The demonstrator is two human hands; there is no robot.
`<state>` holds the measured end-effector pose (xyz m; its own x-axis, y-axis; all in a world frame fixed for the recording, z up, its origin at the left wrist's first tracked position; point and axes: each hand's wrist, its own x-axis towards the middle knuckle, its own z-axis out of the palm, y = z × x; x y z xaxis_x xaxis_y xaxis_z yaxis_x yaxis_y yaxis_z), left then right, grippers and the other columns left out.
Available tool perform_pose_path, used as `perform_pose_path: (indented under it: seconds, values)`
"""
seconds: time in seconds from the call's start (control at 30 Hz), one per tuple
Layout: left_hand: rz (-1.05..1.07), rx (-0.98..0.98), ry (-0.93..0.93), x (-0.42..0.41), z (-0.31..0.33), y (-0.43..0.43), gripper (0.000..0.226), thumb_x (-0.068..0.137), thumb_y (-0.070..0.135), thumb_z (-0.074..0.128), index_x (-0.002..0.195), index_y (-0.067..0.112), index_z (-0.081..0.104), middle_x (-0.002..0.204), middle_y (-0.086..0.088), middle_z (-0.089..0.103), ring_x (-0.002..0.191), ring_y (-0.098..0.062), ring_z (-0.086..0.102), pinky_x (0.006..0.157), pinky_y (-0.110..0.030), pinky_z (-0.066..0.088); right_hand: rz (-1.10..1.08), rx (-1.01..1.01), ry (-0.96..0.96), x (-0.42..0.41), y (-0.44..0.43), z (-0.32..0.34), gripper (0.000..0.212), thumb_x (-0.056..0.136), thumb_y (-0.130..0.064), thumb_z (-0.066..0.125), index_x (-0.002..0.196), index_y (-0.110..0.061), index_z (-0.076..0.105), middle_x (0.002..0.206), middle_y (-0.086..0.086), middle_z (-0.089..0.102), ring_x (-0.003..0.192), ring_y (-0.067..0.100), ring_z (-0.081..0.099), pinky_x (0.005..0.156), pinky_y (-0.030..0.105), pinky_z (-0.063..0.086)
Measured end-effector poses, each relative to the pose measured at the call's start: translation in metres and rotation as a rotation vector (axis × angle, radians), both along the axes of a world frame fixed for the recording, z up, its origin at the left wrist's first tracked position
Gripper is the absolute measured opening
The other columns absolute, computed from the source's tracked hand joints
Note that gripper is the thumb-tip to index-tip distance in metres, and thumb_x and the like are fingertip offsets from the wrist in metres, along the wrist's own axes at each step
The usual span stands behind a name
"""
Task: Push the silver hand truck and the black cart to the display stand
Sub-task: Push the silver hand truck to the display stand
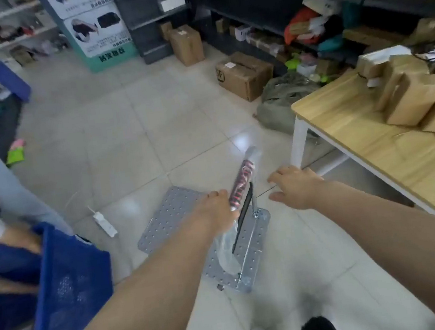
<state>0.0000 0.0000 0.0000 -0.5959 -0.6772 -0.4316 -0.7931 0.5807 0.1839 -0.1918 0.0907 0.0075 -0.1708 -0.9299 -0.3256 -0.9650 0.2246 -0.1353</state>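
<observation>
The silver hand truck (174,212) stands on the tiled floor in front of me, its perforated metal deck flat on the ground. Its handle bar (243,180) is wrapped in clear plastic over a red and black grip. My left hand (214,212) is closed around the handle's near end. My right hand (295,187) hovers just right of the handle with fingers spread, not touching it. A green and white printed display stand (94,28) rises at the far side of the room. No black cart is in view.
A wooden table (367,131) with cardboard boxes is at the right. A blue crate (65,281) and another person's legs are at the left. A white power strip (104,224) lies on the floor. Boxes (243,74) and dark shelving line the far wall.
</observation>
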Motion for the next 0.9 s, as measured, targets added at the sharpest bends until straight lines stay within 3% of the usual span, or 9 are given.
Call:
perform_pose_path:
  seconds: [0.2,0.37,0.5,0.63,0.77,0.9]
  values:
    - [0.144,0.016,-0.035,-0.017,-0.019,-0.014,0.061,0.094,0.044,0.047,0.141,0.008,0.033,0.137,-0.017,0.047,0.124,-0.032,0.044,0.101,-0.048,0.042,0.191,0.025,-0.004,-0.033,-0.086,-0.027,0.054,0.092,-0.044,0.048,0.139,-0.02,0.037,0.14,0.009,0.043,0.128,0.03,0.039,0.101,0.047,0.035]
    - [0.32,0.13,-0.073,-0.04,-0.033,-0.025,0.055,0.092,0.05,0.049,0.126,0.006,0.043,0.125,-0.019,0.053,0.117,-0.034,0.048,0.094,-0.042,0.041,0.416,0.049,0.006,-0.053,-0.136,-0.051,0.057,0.087,-0.045,0.055,0.134,-0.018,0.039,0.137,0.007,0.042,0.126,0.029,0.038,0.098,0.046,0.036]
    - [0.471,0.191,-0.088,-0.056,-0.047,-0.022,0.046,0.089,0.039,0.056,0.123,0.011,0.045,0.126,-0.015,0.052,0.117,-0.034,0.047,0.097,-0.045,0.044,0.549,0.086,0.038,-0.059,-0.159,-0.065,0.06,0.087,-0.051,0.054,0.135,-0.018,0.04,0.137,0.006,0.044,0.127,0.029,0.039,0.1,0.046,0.039]
    - [0.581,0.218,-0.069,-0.062,-0.061,-0.01,0.048,0.088,0.027,0.058,0.131,0.014,0.039,0.129,-0.013,0.051,0.117,-0.033,0.048,0.096,-0.045,0.045,0.689,0.084,0.082,-0.066,-0.169,-0.078,0.049,0.09,-0.053,0.044,0.128,-0.022,0.045,0.131,0.004,0.051,0.122,0.026,0.044,0.099,0.046,0.036]
    - [0.612,0.136,-0.133,-0.062,-0.066,-0.007,0.042,0.089,0.012,0.051,0.128,0.015,0.036,0.122,-0.012,0.053,0.108,-0.033,0.053,0.082,-0.043,0.045,0.751,0.018,0.064,-0.074,-0.174,-0.085,0.048,0.089,-0.059,0.041,0.121,-0.024,0.047,0.121,0.002,0.055,0.116,0.026,0.046,0.101,0.049,0.029]
    - [0.706,0.128,-0.192,-0.07,-0.07,-0.001,0.051,0.083,0.004,0.053,0.127,0.016,0.032,0.118,-0.01,0.053,0.105,-0.033,0.057,0.077,-0.042,0.043,0.775,0.085,0.038,-0.074,-0.181,-0.086,0.054,0.086,-0.062,0.044,0.119,-0.02,0.047,0.119,0.005,0.056,0.113,0.027,0.045,0.094,0.042,0.036]
